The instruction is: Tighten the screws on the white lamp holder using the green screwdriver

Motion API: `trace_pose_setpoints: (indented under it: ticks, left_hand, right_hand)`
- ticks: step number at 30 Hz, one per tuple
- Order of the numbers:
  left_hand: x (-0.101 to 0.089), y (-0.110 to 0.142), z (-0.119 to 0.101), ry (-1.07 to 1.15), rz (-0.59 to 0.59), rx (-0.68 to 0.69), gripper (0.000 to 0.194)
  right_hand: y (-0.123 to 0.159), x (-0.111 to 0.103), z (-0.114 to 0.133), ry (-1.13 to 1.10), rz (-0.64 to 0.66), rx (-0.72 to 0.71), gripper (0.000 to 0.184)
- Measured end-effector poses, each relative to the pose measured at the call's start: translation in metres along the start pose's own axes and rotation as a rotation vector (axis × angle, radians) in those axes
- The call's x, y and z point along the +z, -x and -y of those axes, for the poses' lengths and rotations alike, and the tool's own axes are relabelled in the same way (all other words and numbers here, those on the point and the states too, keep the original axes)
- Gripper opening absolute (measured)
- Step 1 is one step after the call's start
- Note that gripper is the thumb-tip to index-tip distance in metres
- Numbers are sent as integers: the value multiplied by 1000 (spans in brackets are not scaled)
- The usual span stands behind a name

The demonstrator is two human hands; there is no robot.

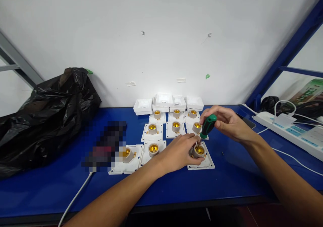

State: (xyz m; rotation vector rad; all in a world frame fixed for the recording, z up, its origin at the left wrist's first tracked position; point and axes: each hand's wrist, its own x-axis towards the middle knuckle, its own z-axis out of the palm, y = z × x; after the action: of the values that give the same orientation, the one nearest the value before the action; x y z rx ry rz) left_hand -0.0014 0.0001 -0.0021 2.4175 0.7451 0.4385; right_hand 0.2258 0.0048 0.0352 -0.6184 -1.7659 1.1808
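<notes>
My right hand (228, 123) grips the green and black handle of a screwdriver (208, 126). Its shaft points down into the brass-lined cup of a lamp socket (200, 152), mounted on a square white plate (207, 164). Around the near left side of that socket, my left hand (181, 151) has its fingers closed, steadying it on the table. The screwdriver's tip is hidden inside the cup. Left of my left hand lies another white plate with a lamp socket (153, 149), and one more socket (128, 155) sits further left.
Behind stand more socket plates (176, 126) in rows and white box covers (164, 100) against the wall. A small screw (222, 153) lies right of the plate. At left are a black plastic bag (50, 102) and a blurred item; at right, a power strip (290, 132) with cables.
</notes>
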Motion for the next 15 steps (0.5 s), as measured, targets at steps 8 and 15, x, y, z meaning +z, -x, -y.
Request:
trace_pose_setpoints:
  ticks: [8,15]
  left_hand:
    - [1,0,1,3,0,6,35]
    - [0,0,0,23,-4,-15,36]
  right_hand:
    - [-2,2,1,12,-42,-22,25]
    - [1,2,2,16,56,52,29]
